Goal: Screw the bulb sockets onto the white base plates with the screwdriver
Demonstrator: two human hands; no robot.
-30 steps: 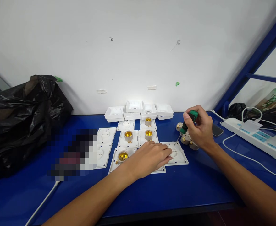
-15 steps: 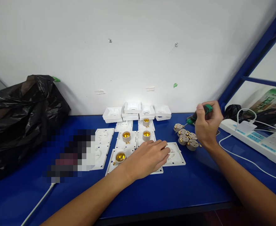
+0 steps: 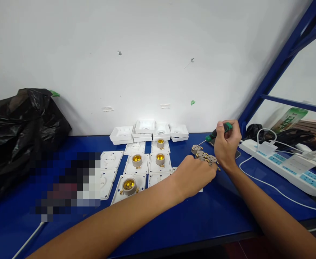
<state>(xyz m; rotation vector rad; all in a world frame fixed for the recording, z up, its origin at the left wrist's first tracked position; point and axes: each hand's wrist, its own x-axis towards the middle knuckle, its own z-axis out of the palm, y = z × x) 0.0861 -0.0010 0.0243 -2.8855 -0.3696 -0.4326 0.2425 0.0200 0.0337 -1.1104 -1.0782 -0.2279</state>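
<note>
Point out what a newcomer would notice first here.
Probably the four gold-lined sockets standing on white plates at center. Then the right hand, gripping a green screwdriver, and the left hand by the gray round pieces to the right. A black bag fills the far left.

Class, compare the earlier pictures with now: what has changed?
The left hand has moved right from the outermost plate to the grey sockets; whether it grips one is hidden. The screwdriver has swung from over that plate toward the farthest grey socket. The camera view has shifted too. Unchanged: the right hand's hold on the screwdriver, and the gold-lined sockets on their plates.
</note>
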